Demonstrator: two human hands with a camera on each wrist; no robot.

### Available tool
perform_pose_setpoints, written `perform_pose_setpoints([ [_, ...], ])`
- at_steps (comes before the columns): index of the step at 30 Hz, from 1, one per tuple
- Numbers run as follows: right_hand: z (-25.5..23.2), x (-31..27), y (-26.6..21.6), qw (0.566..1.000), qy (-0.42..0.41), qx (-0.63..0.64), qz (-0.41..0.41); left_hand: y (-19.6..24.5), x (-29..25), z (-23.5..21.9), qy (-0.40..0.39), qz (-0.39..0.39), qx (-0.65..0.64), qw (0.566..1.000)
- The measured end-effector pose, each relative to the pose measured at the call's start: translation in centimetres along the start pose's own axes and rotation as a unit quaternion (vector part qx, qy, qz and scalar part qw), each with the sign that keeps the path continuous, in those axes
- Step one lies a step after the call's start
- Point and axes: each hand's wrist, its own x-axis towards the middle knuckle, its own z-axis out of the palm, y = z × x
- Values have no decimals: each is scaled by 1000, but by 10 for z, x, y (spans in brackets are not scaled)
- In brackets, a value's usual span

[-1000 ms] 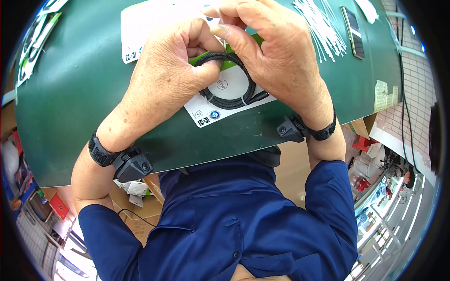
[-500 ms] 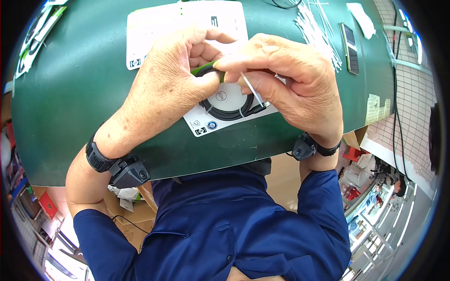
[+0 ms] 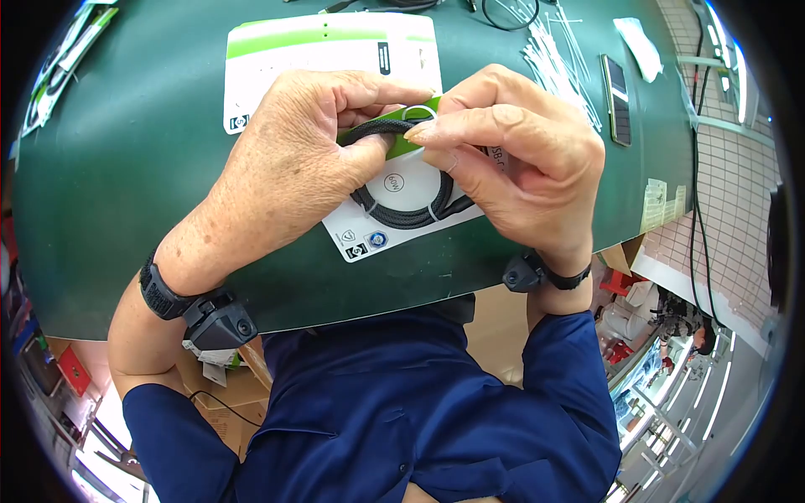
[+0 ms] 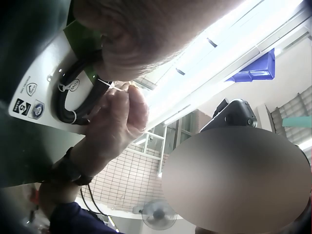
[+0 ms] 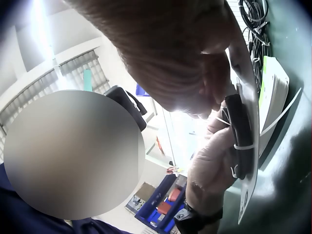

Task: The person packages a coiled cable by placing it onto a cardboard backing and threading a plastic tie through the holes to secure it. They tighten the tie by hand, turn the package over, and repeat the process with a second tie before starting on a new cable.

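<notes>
A coiled black braided cable [image 3: 404, 220] lies on a white and green card [image 3: 340, 238], bound to it by white ties at two places low on the coil. The left hand [image 3: 289, 159] grips the card and coil at the upper left, its thumb over the cable. Beside it the right hand [image 3: 528, 159] pinches a thin white tie [image 3: 418, 110] that loops at the coil's top. In the left wrist view the tie [image 4: 110, 85] runs from the coil to the right hand [image 4: 114, 117]. The right wrist view shows a tie end [image 5: 285, 113] sticking out behind the card.
Behind the hands lies a stack of white and green cards [image 3: 251, 63]. Loose white ties [image 3: 562, 71] and a phone [image 3: 618, 99] are at the right, near a white packet [image 3: 639, 49]. More packed cards [image 3: 63, 75] sit at the far left; black cables [image 3: 402, 3] lie at the back.
The right hand has moved from above the card to its right side, then brought a white tie to the coil's top. The left hand keeps its grip. The view has shifted slightly.
</notes>
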Motion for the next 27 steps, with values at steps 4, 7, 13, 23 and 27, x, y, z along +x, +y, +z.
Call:
perform_pose_setpoints([
  [4,2,1,3,995,48,-54,-66,11,-1,-5,-3,-13,23,1000],
  [7,2,0,2,990,65,-68,-105,9,-1,-4,9,3,12,1000],
  [13,2,-5,0,990,64,-53,-118,12,0,-5,17,27,25,999],
  [23,7,-1,3,988,57,-52,-132,14,-3,-9,26,43,64,997],
  [27,7,-4,6,988,59,-55,-132,12,-1,-5,26,43,73,996],
])
